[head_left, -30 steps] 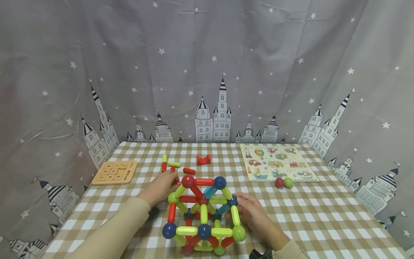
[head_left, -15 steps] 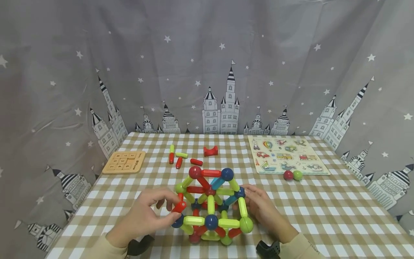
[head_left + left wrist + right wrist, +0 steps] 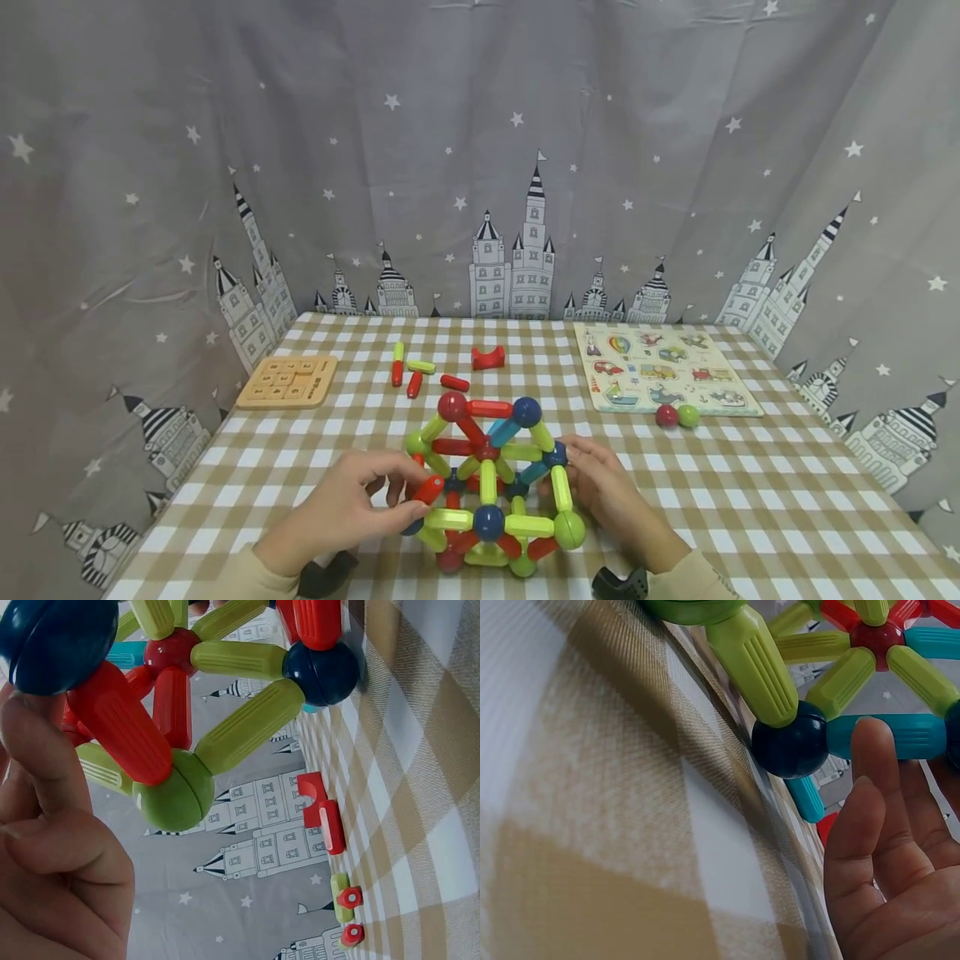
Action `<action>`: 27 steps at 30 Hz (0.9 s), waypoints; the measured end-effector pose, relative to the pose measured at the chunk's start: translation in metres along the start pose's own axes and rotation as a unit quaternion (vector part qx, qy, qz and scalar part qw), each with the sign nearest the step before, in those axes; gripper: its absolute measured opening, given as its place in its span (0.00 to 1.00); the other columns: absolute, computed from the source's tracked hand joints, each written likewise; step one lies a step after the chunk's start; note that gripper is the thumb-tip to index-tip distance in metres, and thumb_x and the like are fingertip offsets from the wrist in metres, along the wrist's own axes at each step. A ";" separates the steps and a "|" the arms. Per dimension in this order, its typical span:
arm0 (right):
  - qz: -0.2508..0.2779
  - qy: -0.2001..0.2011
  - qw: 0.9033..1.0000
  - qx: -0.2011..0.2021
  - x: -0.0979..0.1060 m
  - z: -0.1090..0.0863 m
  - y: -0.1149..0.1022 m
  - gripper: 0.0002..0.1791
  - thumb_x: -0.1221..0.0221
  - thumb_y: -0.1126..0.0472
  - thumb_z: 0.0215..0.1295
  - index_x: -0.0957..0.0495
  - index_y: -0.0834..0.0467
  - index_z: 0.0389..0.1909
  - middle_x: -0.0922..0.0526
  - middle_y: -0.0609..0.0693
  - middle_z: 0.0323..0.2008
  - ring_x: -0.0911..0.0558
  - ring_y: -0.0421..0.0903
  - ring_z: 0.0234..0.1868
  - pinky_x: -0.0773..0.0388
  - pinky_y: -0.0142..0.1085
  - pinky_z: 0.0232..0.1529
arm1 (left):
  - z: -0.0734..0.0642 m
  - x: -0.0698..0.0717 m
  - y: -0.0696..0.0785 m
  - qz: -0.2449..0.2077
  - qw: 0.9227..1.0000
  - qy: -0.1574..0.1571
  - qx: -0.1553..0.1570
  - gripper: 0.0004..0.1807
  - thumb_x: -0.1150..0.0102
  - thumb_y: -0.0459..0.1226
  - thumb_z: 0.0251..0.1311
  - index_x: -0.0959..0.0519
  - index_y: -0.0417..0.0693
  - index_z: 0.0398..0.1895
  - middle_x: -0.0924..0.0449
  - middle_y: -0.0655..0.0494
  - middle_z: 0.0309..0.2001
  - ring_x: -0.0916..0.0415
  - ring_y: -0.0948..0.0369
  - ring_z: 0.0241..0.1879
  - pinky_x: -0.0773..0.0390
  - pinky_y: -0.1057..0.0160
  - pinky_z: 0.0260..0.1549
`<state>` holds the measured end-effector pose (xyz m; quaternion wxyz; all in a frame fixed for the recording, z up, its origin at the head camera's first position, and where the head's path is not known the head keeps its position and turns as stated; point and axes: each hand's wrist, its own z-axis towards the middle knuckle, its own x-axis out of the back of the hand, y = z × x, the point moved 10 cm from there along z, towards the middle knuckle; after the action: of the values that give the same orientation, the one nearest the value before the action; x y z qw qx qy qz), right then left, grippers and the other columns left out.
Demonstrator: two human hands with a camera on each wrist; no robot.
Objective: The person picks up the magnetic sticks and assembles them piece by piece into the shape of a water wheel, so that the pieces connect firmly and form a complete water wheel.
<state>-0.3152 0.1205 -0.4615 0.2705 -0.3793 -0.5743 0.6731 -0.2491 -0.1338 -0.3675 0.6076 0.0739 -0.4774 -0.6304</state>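
A frame of magnetic sticks and balls (image 3: pixel 489 483) in red, green, blue and teal stands before me. At its left side my left hand (image 3: pixel 360 496) pinches a loose red magnetic stick (image 3: pixel 429 490) between thumb and fingers, its end facing up and inward. In the left wrist view a red stick (image 3: pixel 120 724) of the frame joins a navy ball (image 3: pixel 56 641) to a green ball (image 3: pixel 176 791); the held stick is hidden there. My right hand (image 3: pixel 607 492) holds the frame's right side, with a fingertip against a teal stick (image 3: pixel 889 736) in the right wrist view.
Behind the frame lie several loose sticks (image 3: pixel 414 384) and a red curved block (image 3: pixel 488 357). A wooden number puzzle (image 3: pixel 287 382) sits at the left. On the right are a picture puzzle board (image 3: pixel 667 367), a red ball (image 3: pixel 667 416) and a green ball (image 3: pixel 688 416).
My left hand has come back from the loose sticks with a red one and brought it to the frame's left side, tilting it a little. The right hand stays at the frame.
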 end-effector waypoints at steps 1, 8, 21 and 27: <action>-0.002 0.003 1.000 -0.002 0.001 0.000 -0.001 0.16 0.57 0.55 0.83 0.20 0.48 0.55 0.11 0.47 0.44 0.11 0.46 0.44 0.18 0.39 0.51 | 0.000 0.000 0.001 0.001 1.000 0.001 -0.008 0.16 0.27 0.30 0.58 0.15 0.57 0.45 0.14 0.60 0.34 0.28 0.68 0.24 0.26 0.68 0.20; -0.007 -0.001 1.000 0.007 -0.002 0.000 -0.006 0.16 0.57 0.57 0.83 0.20 0.49 0.54 0.11 0.47 0.43 0.11 0.46 0.43 0.18 0.39 0.50 | 0.006 0.020 -0.019 0.024 0.995 0.036 0.085 0.08 0.34 0.34 0.67 0.14 0.54 0.46 0.13 0.60 0.38 0.24 0.65 0.29 0.27 0.68 0.22; 0.011 -0.001 1.000 -0.005 -0.001 0.001 0.007 0.16 0.57 0.57 0.83 0.20 0.50 0.53 0.11 0.46 0.43 0.11 0.45 0.43 0.17 0.40 0.50 | 0.048 0.073 -0.196 0.240 0.887 0.068 0.388 0.21 0.34 0.46 0.65 0.19 0.40 0.53 0.15 0.46 0.46 0.19 0.54 0.40 0.20 0.52 0.41; 0.007 0.003 1.000 0.003 0.000 0.002 0.003 0.16 0.57 0.56 0.83 0.19 0.50 0.53 0.11 0.45 0.44 0.12 0.45 0.43 0.17 0.40 0.51 | 0.065 0.062 -0.213 0.330 0.860 0.029 0.388 0.18 0.29 0.47 0.59 0.17 0.42 0.43 0.15 0.49 0.37 0.23 0.54 0.33 0.23 0.55 0.28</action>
<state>-0.3166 0.1193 -0.4647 0.2683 -0.3842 -0.5692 0.6756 -0.4563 -0.1936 -0.4498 0.7155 0.1599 -0.6623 -0.1543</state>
